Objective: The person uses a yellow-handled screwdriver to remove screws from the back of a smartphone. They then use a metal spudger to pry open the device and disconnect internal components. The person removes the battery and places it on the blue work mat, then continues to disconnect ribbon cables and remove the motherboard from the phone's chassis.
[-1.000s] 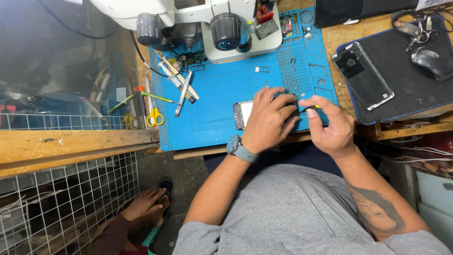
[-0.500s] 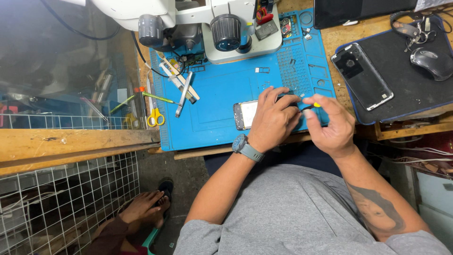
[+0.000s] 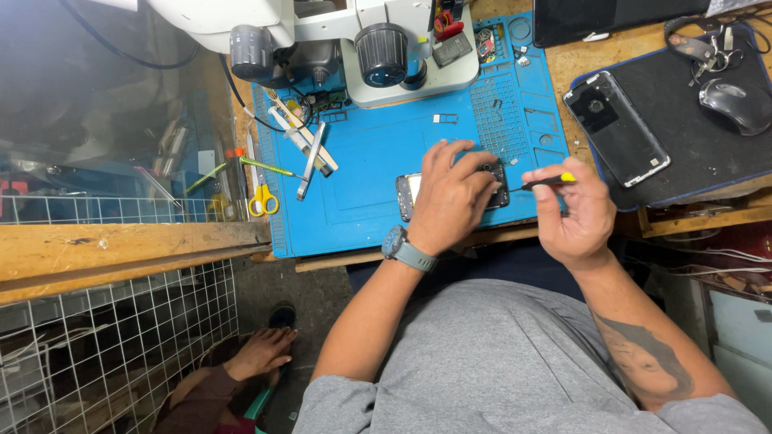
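An opened phone [image 3: 408,191] lies on the blue work mat [image 3: 362,169] near its front edge. My left hand [image 3: 450,197] presses down on it and covers most of it; a grey watch sits on that wrist. My right hand [image 3: 572,210] is just right of the phone and pinches a thin screwdriver [image 3: 540,182] with a yellow end, its tip pointing left at the phone's right edge.
A white microscope [image 3: 378,48] stands at the mat's back. Tweezers [image 3: 310,157], yellow scissors [image 3: 262,201] and small tools lie at left. On the black pad [image 3: 691,137] to the right lie a second phone [image 3: 615,127] and a mouse [image 3: 736,104]. Another person's hand [image 3: 261,354] shows below the bench.
My right hand has lifted off the phone and moved right, now holding the screwdriver clear of it. My left hand stays on the phone with its fingers spread wider.
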